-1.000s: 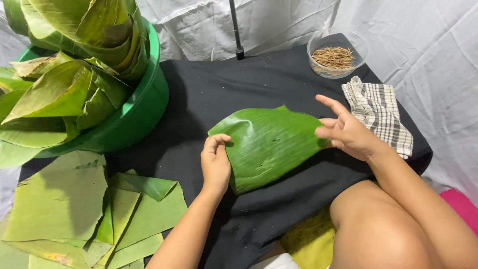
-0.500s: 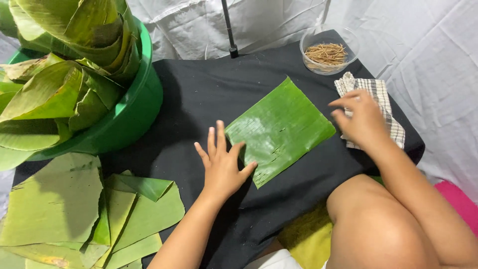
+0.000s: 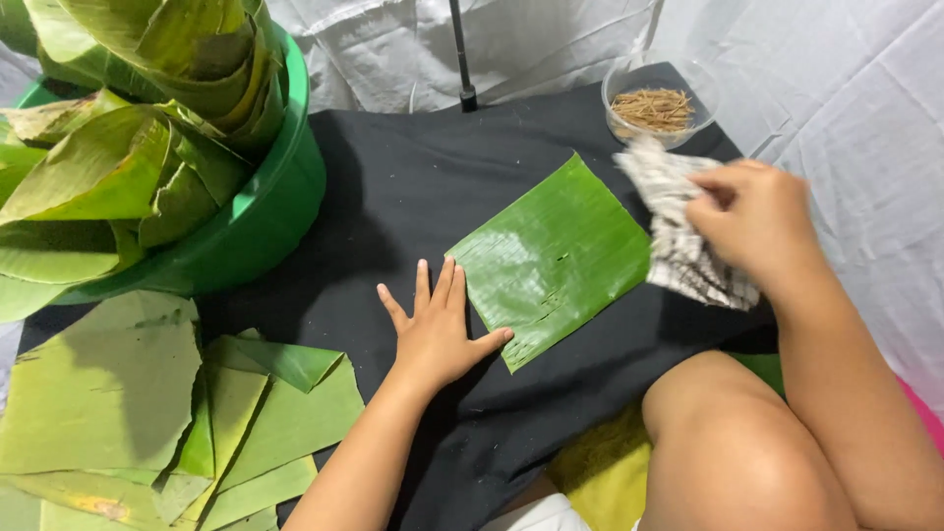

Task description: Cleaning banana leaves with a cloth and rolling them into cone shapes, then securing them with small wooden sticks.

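Two hands are at work over a surface (image 3: 413, 187) covered with black cloth. One flat piece of green leaf (image 3: 556, 256) lies on the cloth, about in the middle, and I take it as the landmark. Left hand (image 3: 438, 329) rests flat on the cloth just beside the lower left edge of the leaf, fingers spread and open, holding nothing; its thumb touches or nearly touches the leaf edge, I cannot tell which. Right hand (image 3: 752, 216) is at the right side of the leaf, closed on a checked cloth (image 3: 683, 231) of white and grey, which is bunched and hangs down from the fingers. The cloth looks blurred, and its lower part is at the right corner of the leaf; whether it touches the leaf I cannot tell. The hands are well apart, with the leaf between them.

Beyond the leaf, up and to the right, a clear bowl (image 3: 688, 74) with thin brown sticks (image 3: 654, 106) stands. Far left of the leaf is a green tub (image 3: 265, 216) full of rolled leaves (image 3: 128, 147). Below the tub, left of the left arm, cut leaf pieces (image 3: 147, 413) lie in a pile. A bare knee (image 3: 728, 442) is below the leaf.
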